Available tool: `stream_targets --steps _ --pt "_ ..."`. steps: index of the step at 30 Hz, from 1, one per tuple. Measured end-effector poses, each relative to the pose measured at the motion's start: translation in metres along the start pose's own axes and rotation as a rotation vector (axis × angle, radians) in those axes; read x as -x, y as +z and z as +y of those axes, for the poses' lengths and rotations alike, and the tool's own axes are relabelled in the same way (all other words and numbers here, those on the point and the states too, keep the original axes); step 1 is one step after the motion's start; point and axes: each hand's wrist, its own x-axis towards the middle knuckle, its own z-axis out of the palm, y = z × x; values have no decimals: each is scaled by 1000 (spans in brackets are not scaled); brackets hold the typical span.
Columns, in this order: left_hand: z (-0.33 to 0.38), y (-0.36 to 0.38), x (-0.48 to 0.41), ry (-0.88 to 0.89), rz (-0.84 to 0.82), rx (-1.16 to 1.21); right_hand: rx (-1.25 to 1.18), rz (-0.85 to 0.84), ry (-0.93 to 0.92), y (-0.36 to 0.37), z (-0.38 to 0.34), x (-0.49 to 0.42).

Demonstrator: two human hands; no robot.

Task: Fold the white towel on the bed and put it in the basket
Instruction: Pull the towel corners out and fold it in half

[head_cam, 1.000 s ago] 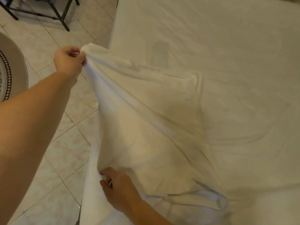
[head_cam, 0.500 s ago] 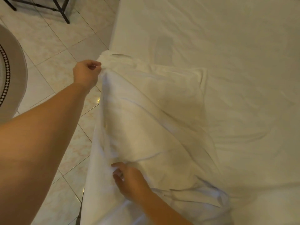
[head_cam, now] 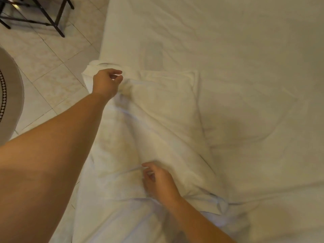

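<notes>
White towel (head_cam: 157,120) lies rumpled along the bed's (head_cam: 245,41) left edge, long axis about 11 to 5 o'clock. Our left hand (head_cam: 106,83) sits at its far corner, fingers curled, grip unclear; our right hand (head_cam: 158,183) is at the near end, fingers loosely apart on the cloth. We judge the left hand nearer the corner to be carried over.

Your left hand (head_cam: 107,83) sits at the far corner of the white towel (head_cam: 163,109), fingers loosely curled, apparently not pinching cloth. Your right hand (head_cam: 159,183) rests on its near edge. The towel lies rumpled on the bed (head_cam: 245,50), beside tiled floor (head_cam: 52,67).
</notes>
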Motion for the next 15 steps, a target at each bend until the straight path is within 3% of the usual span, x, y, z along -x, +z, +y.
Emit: stream_targets --steps 15 --pt "95 98 59 31 2 -28 -25 11 -37 -114 81 44"
